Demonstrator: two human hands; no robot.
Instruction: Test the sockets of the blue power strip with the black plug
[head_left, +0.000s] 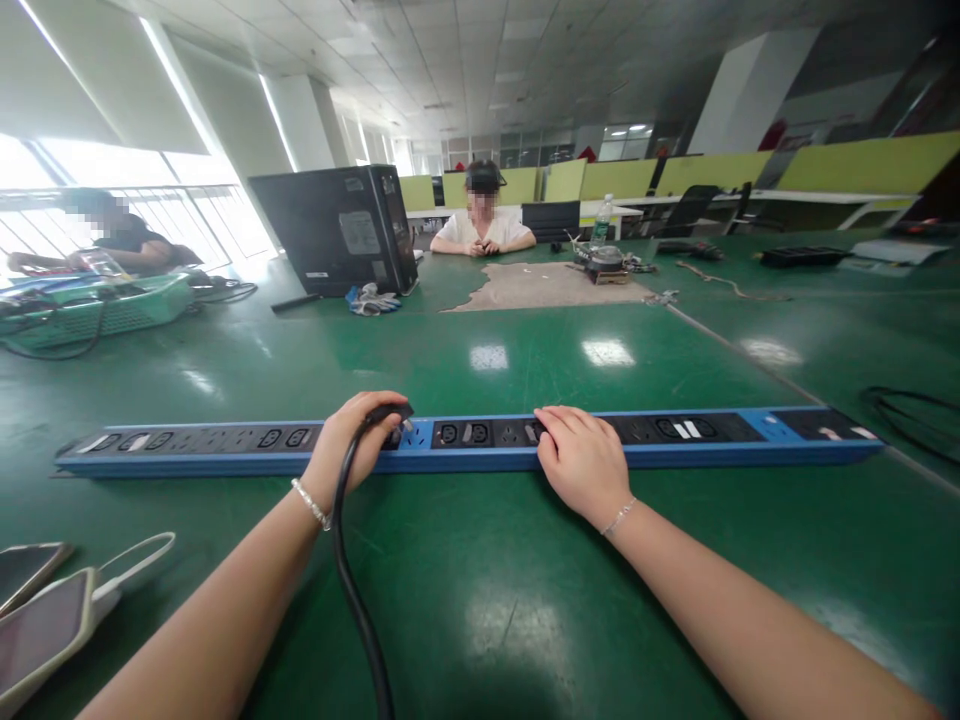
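A long blue-and-black power strip [465, 460] lies across the green table, with several sockets along its top. My left hand [346, 445] is closed on a black power plug [390, 411], its metal prongs just above a blue socket section left of the strip's middle. From that plug a thick black cable [346, 560] runs down past my wrist to the bottom edge. Right of the middle, my right hand [586, 462] grips the strip, fingers over the top and thumb at the near side. Its fingers partly cover a socket.
Two phones [45, 630] sit at the lower left, one with a white cable. Farther back are a green basket [142, 308], a black computer case [330, 230], gloves [373, 300] and a bottle [602, 220]. Another person [484, 225] sits opposite; black cable [911, 415] lies at right.
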